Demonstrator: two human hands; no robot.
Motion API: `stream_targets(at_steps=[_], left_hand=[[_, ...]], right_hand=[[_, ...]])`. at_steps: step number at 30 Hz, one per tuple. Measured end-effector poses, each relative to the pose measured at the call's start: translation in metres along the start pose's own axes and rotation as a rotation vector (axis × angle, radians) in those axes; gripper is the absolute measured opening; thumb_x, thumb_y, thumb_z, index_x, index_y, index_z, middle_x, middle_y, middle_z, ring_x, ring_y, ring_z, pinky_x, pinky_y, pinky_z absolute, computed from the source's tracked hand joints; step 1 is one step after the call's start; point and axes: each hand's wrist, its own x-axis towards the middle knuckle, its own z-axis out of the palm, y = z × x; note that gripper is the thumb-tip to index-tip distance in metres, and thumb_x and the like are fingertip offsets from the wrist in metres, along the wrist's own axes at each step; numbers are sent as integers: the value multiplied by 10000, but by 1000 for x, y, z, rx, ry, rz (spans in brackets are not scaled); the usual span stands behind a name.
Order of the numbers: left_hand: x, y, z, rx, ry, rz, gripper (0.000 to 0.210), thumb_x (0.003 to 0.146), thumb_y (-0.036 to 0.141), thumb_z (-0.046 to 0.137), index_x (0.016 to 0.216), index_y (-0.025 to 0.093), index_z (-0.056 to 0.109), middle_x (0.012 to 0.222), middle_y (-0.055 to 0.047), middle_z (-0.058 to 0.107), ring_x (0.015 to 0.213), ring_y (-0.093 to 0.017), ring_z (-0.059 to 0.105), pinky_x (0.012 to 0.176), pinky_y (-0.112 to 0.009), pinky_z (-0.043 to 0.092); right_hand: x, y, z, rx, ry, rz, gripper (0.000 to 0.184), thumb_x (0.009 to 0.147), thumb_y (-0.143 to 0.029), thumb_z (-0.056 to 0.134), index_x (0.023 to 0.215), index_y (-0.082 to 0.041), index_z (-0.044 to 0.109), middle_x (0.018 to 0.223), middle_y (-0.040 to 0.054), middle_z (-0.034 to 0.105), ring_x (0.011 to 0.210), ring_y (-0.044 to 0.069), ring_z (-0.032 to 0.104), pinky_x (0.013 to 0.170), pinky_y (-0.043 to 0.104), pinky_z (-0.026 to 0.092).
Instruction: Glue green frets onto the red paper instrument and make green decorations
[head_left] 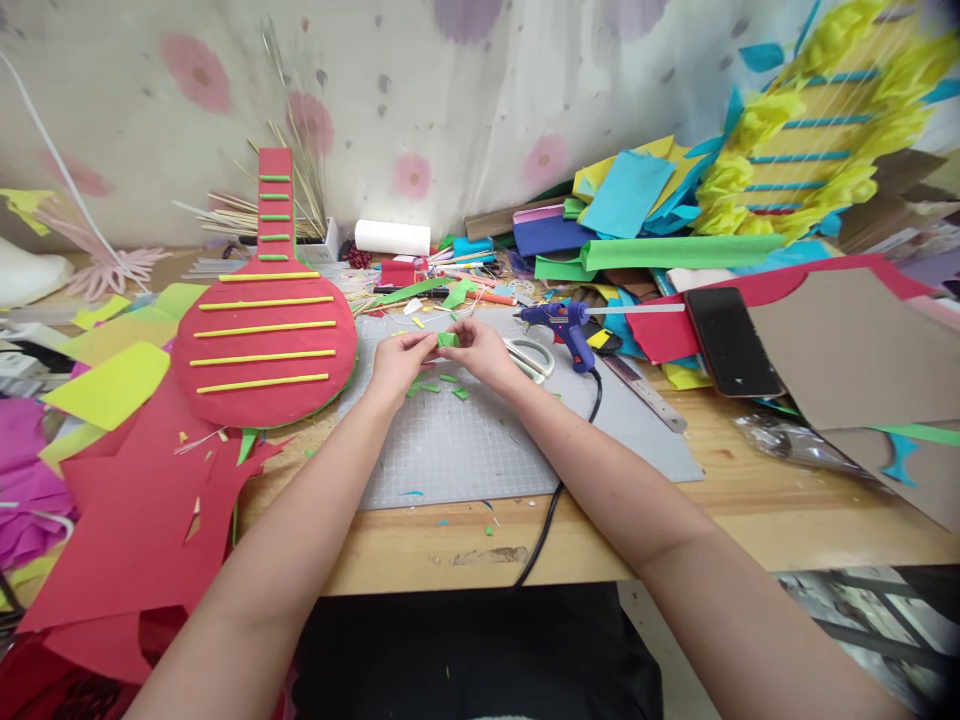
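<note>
A small green piece of paper [448, 340] is pinched between the fingertips of my left hand [401, 362] and my right hand [484, 352]. Both hands are closed on it, above the grey cutting mat [465, 460]. Several small green paper scraps [448, 378] lie on the mat just below my fingers. White-handled scissors [531, 358] rest right beside my right hand, partly hidden by it. Beyond them lies a purple glue gun [566, 328] with a white glue stick in its back.
A red paper guitar shape [270, 345] with yellow and green strips stands at the left, over red paper sheets [142, 520]. At the right are a metal ruler [645, 393], a black phone [733, 342] and brown cardboard [862, 350]. The glue gun's black cord [553, 510] crosses the table's front edge.
</note>
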Motion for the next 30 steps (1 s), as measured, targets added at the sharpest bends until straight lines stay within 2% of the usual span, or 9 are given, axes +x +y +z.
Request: stream_targets(at_steps=[7, 12, 18, 26, 30], left_hand=[[-1, 0, 2, 14, 3, -2, 141, 627, 210, 713, 740, 131, 682, 636, -12, 656, 589, -112, 611, 623, -250, 496], [5, -7, 1, 74, 55, 111, 71, 639, 191, 679, 688, 140, 684, 611, 1, 646, 536, -93, 571, 612, -240, 480], [13, -15, -4, 165, 107, 187, 127, 624, 235, 689, 718, 151, 703, 626, -19, 664, 556, -125, 593, 621, -262, 484], [4, -4, -5, 403, 172, 311, 160, 647, 252, 673, 767, 155, 717, 757, -64, 711, 723, -182, 656, 701, -279, 485], [2, -2, -5, 404, 170, 324, 149, 638, 252, 687, 752, 162, 721, 762, -63, 714, 736, -186, 657, 724, -288, 485]], right_hand=[[-1, 1, -1, 22, -26, 1, 198, 597, -181, 655, 745, -163, 526, 695, -23, 573, 655, 113, 540, 656, 261, 437], [-2, 1, 2, 42, -56, -43, 170, 619, -167, 639, 748, -167, 529, 704, -25, 585, 656, 104, 557, 664, 253, 457], [-3, 3, 7, 1, -12, -65, 83, 683, -209, 601, 750, -168, 574, 727, -3, 638, 687, 118, 607, 694, 272, 490], [-1, 4, 8, 134, -25, -10, 43, 728, -176, 578, 757, -162, 606, 696, 14, 655, 662, 122, 647, 677, 274, 527], [-3, 1, 7, 153, -6, 8, 43, 724, -172, 589, 758, -158, 609, 691, 16, 656, 668, 131, 655, 682, 284, 536]])
